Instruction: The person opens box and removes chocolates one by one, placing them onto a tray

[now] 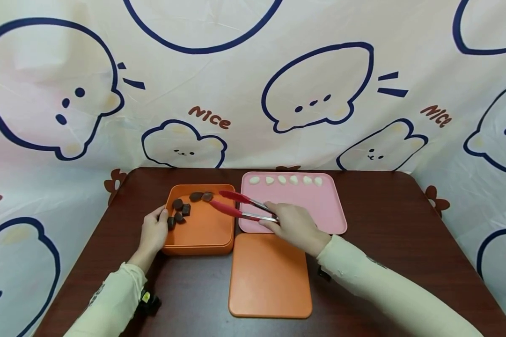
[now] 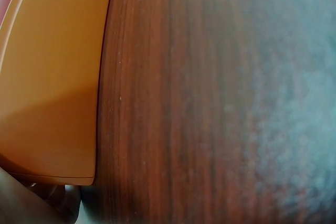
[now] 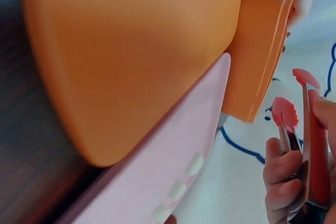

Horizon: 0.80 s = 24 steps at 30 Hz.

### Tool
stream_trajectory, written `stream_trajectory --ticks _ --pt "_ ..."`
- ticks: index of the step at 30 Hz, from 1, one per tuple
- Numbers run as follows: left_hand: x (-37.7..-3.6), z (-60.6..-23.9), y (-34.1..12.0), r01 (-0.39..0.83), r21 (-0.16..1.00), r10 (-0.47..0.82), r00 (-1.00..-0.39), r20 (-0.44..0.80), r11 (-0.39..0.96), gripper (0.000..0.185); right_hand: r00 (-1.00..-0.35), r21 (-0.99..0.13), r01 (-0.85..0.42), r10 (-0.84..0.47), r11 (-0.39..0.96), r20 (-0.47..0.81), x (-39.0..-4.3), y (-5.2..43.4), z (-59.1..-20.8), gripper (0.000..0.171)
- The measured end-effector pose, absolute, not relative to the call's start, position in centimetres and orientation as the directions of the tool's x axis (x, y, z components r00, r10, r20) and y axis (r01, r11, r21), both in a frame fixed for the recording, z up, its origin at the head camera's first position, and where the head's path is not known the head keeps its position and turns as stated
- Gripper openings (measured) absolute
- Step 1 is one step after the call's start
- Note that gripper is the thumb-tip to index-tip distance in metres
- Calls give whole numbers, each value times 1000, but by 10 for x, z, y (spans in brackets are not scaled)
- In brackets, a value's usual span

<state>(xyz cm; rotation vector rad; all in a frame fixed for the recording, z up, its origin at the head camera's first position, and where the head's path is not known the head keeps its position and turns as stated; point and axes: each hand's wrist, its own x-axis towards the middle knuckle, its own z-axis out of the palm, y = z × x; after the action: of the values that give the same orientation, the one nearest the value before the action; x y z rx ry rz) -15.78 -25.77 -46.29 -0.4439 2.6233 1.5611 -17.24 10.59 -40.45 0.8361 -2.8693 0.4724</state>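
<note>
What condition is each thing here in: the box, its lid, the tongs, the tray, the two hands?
orange box: open, dark pieces inside.
orange lid: off, flat on the table.
red tongs: jaws apart, empty, tips over the box.
pink tray: white pieces lined along its far edge.
left hand: holds the box's edge.
right hand: grips the tongs.

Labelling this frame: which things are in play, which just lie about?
In play: right hand gripping red tongs; left hand holding orange box; dark brown pieces inside.
Lying about: orange lid; pink tray with white pieces; table.
</note>
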Motion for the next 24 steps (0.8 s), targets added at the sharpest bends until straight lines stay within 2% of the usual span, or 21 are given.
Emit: stream_trajectory --ticks 7,14,24 --pt "-158 -464 -259 -277 848 -210 -957 -200 452 58 -811 -149 -584 -564 798 157 -176 76 -403 39" --pt "-159 -464 -259 -272 845 -208 -959 -195 461 59 -786 12 -609 -605 793 128 -182 49 -401 44" --pt "-159 -463 -259 -280 840 -209 -957 -204 464 58 -759 107 -638 -646 762 81 -191 20 -402 39"
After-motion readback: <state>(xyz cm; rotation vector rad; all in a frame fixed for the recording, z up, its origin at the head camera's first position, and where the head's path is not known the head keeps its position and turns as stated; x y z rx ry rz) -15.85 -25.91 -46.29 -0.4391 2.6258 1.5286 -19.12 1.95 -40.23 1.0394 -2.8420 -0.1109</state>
